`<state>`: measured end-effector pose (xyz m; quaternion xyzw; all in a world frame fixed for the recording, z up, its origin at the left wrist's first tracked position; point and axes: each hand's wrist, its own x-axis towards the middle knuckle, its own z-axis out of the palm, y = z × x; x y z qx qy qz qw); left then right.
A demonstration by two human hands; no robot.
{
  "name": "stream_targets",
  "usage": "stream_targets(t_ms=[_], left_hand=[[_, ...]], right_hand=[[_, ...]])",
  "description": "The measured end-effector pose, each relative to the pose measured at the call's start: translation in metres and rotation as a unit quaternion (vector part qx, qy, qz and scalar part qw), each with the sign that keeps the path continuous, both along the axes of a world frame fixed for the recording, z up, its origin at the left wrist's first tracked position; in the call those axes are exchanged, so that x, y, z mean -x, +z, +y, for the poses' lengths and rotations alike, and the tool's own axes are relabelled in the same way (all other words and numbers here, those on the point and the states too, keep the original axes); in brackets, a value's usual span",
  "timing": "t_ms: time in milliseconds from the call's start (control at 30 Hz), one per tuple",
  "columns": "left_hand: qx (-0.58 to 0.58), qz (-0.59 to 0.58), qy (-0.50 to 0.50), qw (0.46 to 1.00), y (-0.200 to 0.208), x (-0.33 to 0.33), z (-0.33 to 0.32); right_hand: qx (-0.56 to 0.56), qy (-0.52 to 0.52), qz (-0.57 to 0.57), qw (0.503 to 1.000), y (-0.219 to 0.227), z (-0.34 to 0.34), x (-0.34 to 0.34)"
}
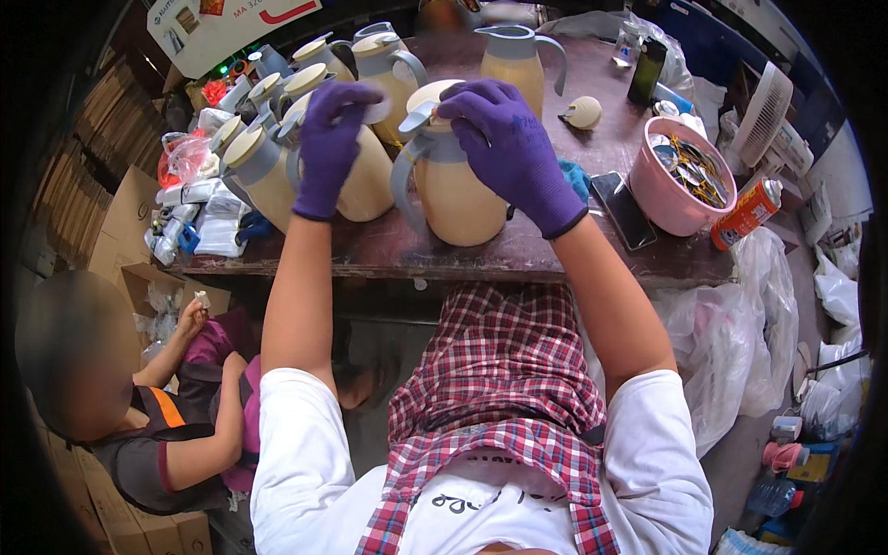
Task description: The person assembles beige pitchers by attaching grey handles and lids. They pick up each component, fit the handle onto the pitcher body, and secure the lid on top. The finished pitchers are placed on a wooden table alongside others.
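A cream jug with a grey collar, handle and spout (458, 199) stands upright near the table's front edge. My right hand (509, 139), in a purple knitted glove, has its fingers curled over the edge of that jug's cream lid (435, 95). To the left, my left hand (331, 143), also gloved in purple, is raised in front of another cream jug (365, 180). Its fingers are bent together and their tips are smeared by motion. A pale blur shows at them, too unclear to name.
Several similar jugs crowd the left and back, including a lidless one (513, 69). A loose round lid (583, 113), a phone (624, 211), a pink bucket of small parts (661, 199) and a spray can (747, 215) lie rightward. A co-worker (185, 425) sits at lower left.
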<state>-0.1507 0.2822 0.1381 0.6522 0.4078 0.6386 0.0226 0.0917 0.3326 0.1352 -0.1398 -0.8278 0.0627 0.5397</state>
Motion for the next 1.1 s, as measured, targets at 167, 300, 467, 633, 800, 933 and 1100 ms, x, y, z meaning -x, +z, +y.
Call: stream_targets(t_ms=[167, 300, 467, 633, 800, 933, 1100], left_hand=[[0.125, 0.074, 0.038, 0.989, 0.007, -0.009, 0.051], [0.273, -0.053, -0.066, 0.958, -0.044, -0.005, 0.039], [0.108, -0.173, 0.071, 0.976, -0.143, -0.027, -0.032], [0.185, -0.093, 0.199, 0.958, -0.211, -0.044, -0.067], [0.121, 0.092, 0.315, 0.937, -0.203, -0.064, -0.057], [0.114, 0.097, 0.308, 0.939, -0.200, -0.068, -0.058], [0.124, 0.107, 0.315, 0.935, -0.201, -0.065, -0.064]], right_hand=[[0.023, -0.012, -0.022, 0.999, -0.001, -0.009, -0.008], [-0.066, -0.015, 0.033, 0.997, -0.009, -0.002, -0.011], [0.165, -0.056, 0.049, 0.983, -0.082, -0.059, -0.039], [0.192, -0.052, 0.028, 0.980, -0.118, -0.042, -0.007], [0.178, -0.033, -0.017, 0.983, -0.119, 0.040, 0.044], [0.204, 0.058, -0.075, 0.974, -0.129, 0.092, 0.075], [0.082, -0.113, 0.107, 0.984, -0.111, 0.162, 0.070]])
